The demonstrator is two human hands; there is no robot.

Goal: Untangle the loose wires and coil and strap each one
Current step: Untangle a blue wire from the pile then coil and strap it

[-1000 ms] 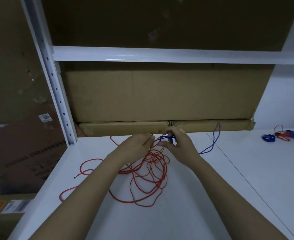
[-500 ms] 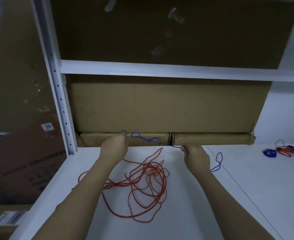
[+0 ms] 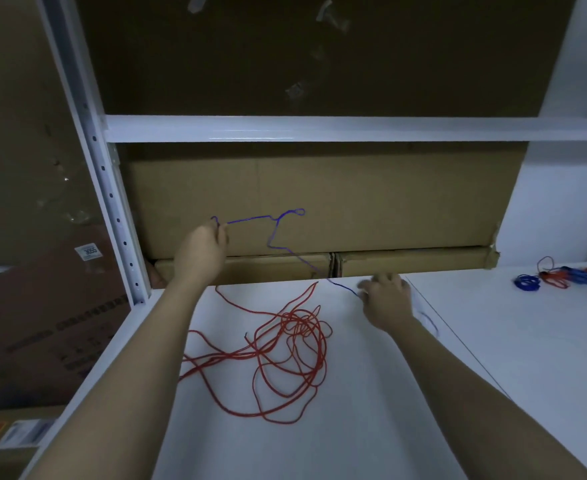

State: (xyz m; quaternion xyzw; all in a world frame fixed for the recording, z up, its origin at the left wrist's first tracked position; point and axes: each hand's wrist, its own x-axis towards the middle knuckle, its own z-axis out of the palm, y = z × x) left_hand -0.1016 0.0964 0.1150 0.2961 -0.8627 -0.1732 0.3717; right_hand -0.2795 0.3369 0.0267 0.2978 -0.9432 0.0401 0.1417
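Observation:
A thin blue wire (image 3: 274,233) stretches in the air between my two hands, kinked, with a small loop at its top. My left hand (image 3: 203,249) is raised in front of the cardboard and pinches one end of it. My right hand (image 3: 387,299) stays low over the white shelf (image 3: 371,410) and holds the wire's other part; a blurred tail of blue trails behind that wrist. A loose red wire (image 3: 290,344) lies tangled on the shelf between my forearms, free of the blue one.
Flat cardboard boxes (image 3: 319,206) stand against the back of the shelf under a white crossbar (image 3: 319,128). A white upright post (image 3: 112,209) is at the left. Several coiled blue and red wires (image 3: 569,280) lie at the far right.
My left hand has lifted up and to the left with the blue wire's end, drawing it out longer. My right hand stayed low at the right. The red wire stays on the shelf.

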